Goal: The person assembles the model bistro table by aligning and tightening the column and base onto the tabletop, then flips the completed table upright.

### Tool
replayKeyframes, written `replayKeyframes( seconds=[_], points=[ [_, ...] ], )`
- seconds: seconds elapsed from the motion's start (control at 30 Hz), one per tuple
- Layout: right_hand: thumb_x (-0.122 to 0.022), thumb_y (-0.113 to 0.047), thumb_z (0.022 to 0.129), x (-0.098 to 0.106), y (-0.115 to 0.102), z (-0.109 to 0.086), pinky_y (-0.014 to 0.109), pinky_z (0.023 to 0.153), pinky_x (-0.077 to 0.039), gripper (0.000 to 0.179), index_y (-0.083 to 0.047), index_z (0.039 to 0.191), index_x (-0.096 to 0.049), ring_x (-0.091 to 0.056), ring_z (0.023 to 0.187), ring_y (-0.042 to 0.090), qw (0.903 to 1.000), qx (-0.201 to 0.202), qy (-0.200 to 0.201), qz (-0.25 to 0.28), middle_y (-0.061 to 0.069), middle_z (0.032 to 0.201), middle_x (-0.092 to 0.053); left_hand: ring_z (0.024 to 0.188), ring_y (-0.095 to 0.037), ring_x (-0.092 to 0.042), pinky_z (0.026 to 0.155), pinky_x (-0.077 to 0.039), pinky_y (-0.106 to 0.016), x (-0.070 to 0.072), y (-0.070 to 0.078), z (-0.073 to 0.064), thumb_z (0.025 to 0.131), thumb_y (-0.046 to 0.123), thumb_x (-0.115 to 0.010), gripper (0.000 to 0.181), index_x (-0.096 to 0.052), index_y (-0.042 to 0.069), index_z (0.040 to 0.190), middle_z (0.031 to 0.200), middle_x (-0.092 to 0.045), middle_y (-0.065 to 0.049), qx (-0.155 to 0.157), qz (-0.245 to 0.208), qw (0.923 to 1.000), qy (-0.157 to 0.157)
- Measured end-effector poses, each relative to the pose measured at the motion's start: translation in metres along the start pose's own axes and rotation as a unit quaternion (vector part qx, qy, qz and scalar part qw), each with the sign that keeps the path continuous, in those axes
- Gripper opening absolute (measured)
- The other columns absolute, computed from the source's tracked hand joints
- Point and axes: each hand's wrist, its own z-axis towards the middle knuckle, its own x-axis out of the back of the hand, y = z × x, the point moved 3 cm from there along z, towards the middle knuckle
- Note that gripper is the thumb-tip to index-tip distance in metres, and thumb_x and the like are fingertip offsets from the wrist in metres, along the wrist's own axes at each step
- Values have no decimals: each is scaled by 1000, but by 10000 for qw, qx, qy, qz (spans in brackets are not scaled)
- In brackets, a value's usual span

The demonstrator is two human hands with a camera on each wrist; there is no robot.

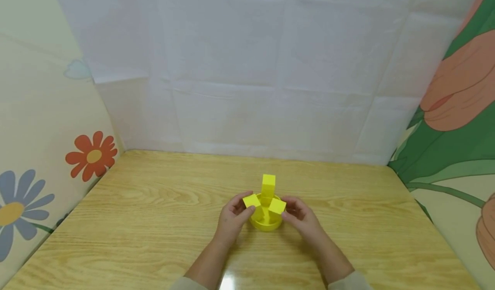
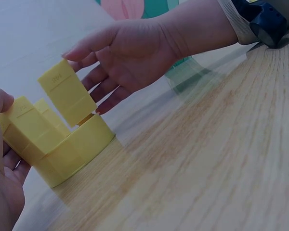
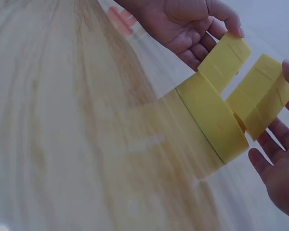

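Note:
A round yellow dish with a low wall sits on the wooden table. My left hand pinches a yellow rectangular block between thumb and fingers at the dish's left side. On the right, a second yellow block is held the same way by my right hand. Both blocks tilt outward, their lower ends at the dish; faint embossed marks show on their faces in the wrist views. A third yellow block stands upright at the far side of the dish, touched by neither hand.
The wood-grain table runs back to a creased white sheet. Flower-printed cloths hang at the left and right sides. A dark band with a rounded device is on the right wrist.

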Motion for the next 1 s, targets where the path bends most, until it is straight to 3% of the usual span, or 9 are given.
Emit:
replayKeyframes(
  seconds=[0.17, 0.4, 0.67, 1.0],
  points=[
    [-65, -12, 93, -7, -1, 3, 54, 115, -33, 42, -3, 132, -54, -46, 134, 35, 10000, 27, -21, 48, 15, 139, -55, 107, -5, -60, 90, -50, -16, 0, -2, 0, 89, 0, -64, 44, -55, -5, 132, 134, -57, -21, 11, 9, 10000, 4],
    [-67, -10, 92, -14, -4, 8, 53, 118, -26, 46, -2, 134, -52, -40, 140, 35, 9996, 212, 67, 184, 15, 141, -53, 108, -7, -60, 90, -51, -18, 0, -4, 0, 90, 1, -64, 44, -55, -5, 132, 133, -58, -23, 17, -73, 10000, -36],
    [-69, -14, 91, -17, -2, 13, 52, 114, -34, 47, -5, 134, -52, -49, 130, 30, 9997, 170, 156, 119, 13, 136, -57, 108, -7, -60, 90, -51, -17, -1, -3, 0, 89, 0, -64, 44, -56, -5, 131, 132, -58, -23, -41, -8, 10000, 5],
    [-64, -9, 92, -13, 0, 13, 37, 105, -43, 40, -1, 131, -54, -54, 112, 18, 9986, 204, 483, 80, 14, 122, -60, 104, -4, -60, 88, -50, -16, 0, -3, 0, 89, -1, -65, 43, -56, -5, 130, 129, -59, -22, -94, 22, 9999, 41]
  ],
)
